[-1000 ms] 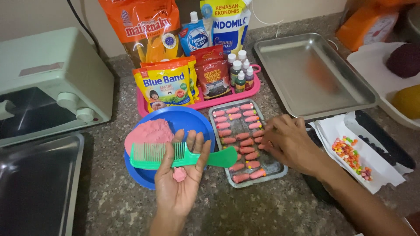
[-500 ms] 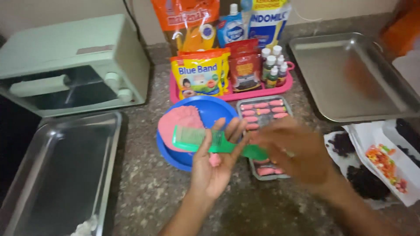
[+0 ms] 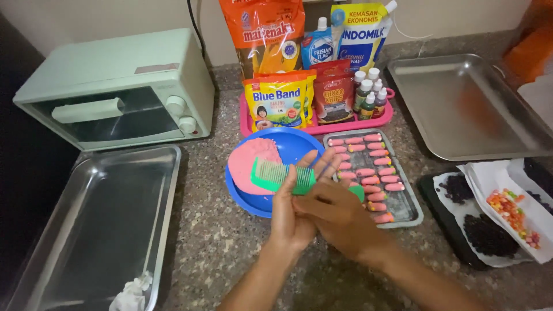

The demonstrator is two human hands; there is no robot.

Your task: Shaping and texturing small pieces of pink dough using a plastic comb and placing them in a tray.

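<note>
- The left hand (image 3: pixel 294 210) is held palm up over the granite counter (image 3: pixel 230 247), fingers spread loosely, with a green comb (image 3: pixel 282 175) lying across the fingers.
- The right hand (image 3: pixel 340 216) lies flat over the left palm, pressed against it (whatever sits between the two palms is hidden, so I cannot tell what it presses).
- The comb sits above the pressed palms, toward the fingertips, its teeth pointing at the blue plate (image 3: pixel 259 198).
- On that plate rests a lump of pink dough (image 3: pixel 247 161), just beyond the comb.
- Right of the hands stands a small metal tray (image 3: pixel 409 210) holding rows of pink dough pieces (image 3: pixel 368 173).
- Behind are a pink tray of packets and small bottles (image 3: pixel 317 124) and a pale green toaster oven (image 3: pixel 121 92).
- A large empty-looking steel pan (image 3: pixel 98 230) lies at the left.
</note>
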